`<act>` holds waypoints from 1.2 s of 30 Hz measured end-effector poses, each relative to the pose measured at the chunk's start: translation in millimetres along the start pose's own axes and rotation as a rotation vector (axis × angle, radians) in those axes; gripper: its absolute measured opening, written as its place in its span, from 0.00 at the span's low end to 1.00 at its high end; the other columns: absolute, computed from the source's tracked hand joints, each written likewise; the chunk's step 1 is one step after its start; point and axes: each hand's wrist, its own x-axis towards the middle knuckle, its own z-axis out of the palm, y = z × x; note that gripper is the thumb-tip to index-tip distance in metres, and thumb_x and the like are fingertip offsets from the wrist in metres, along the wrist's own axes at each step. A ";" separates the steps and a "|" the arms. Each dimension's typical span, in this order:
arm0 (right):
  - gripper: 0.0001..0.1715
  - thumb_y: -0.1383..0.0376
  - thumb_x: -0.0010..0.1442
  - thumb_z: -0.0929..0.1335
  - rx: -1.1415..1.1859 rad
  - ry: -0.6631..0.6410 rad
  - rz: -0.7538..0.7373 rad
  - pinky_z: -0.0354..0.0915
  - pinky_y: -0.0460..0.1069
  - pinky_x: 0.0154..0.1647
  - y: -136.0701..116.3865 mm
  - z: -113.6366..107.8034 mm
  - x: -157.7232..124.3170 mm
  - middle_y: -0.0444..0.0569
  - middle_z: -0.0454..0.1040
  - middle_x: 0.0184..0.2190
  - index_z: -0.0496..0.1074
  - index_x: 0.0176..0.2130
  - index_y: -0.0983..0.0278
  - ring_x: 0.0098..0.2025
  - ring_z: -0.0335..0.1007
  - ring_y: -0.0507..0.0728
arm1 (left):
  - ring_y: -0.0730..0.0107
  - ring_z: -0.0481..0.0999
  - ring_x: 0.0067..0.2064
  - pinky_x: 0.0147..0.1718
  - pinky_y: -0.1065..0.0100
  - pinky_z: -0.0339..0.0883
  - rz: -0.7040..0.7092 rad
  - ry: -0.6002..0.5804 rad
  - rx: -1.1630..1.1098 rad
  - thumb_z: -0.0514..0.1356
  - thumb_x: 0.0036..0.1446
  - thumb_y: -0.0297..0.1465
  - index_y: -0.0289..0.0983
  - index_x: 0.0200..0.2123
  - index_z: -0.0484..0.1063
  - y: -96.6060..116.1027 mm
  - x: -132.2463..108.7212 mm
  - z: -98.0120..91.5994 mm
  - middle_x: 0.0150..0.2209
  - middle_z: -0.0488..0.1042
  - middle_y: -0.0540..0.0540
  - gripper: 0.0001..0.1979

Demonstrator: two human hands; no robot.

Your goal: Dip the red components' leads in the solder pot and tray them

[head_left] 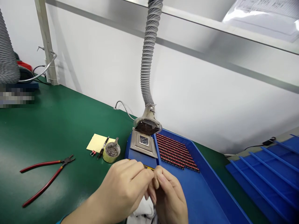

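Observation:
My left hand and my right hand meet at the bottom middle, fingertips pinched together on a thin yellow-and-black piece that pokes out between them. Both hands hover over the near left corner of a blue tray. Rows of several small red-and-black components lie in the tray beyond my hands. A square metal solder pot stands at the tray's far left, under the hood of a grey ribbed extraction hose. Something white shows beneath my hands.
On the green mat lie red-handled pliers, a yellow notepad with a pen, and a small round tin holding a tool. Blue slotted trays sit at the right. A white wall backs the bench.

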 end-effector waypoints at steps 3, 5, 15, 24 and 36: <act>0.17 0.61 0.66 0.64 -0.070 -0.001 -0.183 0.65 0.47 0.28 -1.4 -4.6 1.8 0.43 0.66 0.17 0.70 0.26 0.62 0.23 0.64 0.52 | 0.74 0.68 0.28 0.28 0.73 0.61 -0.136 -0.027 -0.230 0.50 0.64 0.22 0.35 0.32 0.68 2.3 0.3 -4.7 0.27 0.71 0.51 0.11; 0.06 0.67 0.63 0.67 -0.272 0.043 -0.349 0.67 0.46 0.32 -1.4 -7.8 1.8 0.45 0.73 0.25 0.74 0.33 0.61 0.30 0.71 0.53 | 0.77 0.71 0.31 0.31 0.77 0.63 -0.251 -0.065 -0.384 0.52 0.64 0.23 0.36 0.34 0.67 3.2 0.8 -7.6 0.30 0.73 0.52 0.08; 0.22 0.59 0.66 0.63 -0.040 0.008 0.000 0.61 0.47 0.24 2.7 -5.5 -2.2 0.41 0.61 0.14 0.64 0.22 0.62 0.18 0.55 0.50 | 0.71 0.61 0.22 0.23 0.69 0.53 0.029 -0.003 0.041 0.47 0.64 0.21 0.35 0.29 0.68 1.7 -1.5 0.0 0.22 0.67 0.50 0.14; 0.09 0.69 0.59 0.71 -0.284 0.005 -0.381 0.72 0.51 0.37 -2.8 -9.0 2.4 0.48 0.78 0.32 0.77 0.40 0.56 0.36 0.75 0.57 | 0.74 0.68 0.33 0.34 0.74 0.60 -0.520 -0.207 -0.625 0.52 0.65 0.29 0.39 0.31 0.65 4.0 2.4 -11.3 0.30 0.70 0.54 0.09; 0.11 0.63 0.61 0.69 -0.030 0.311 -0.362 0.63 0.45 0.28 -9.5 -13.7 5.4 0.41 0.66 0.19 0.70 0.28 0.62 0.24 0.65 0.50 | 0.75 0.64 0.32 0.32 0.73 0.57 -0.578 -0.210 -0.736 0.53 0.63 0.27 0.38 0.29 0.65 1.7 4.8 -13.9 0.29 0.67 0.55 0.09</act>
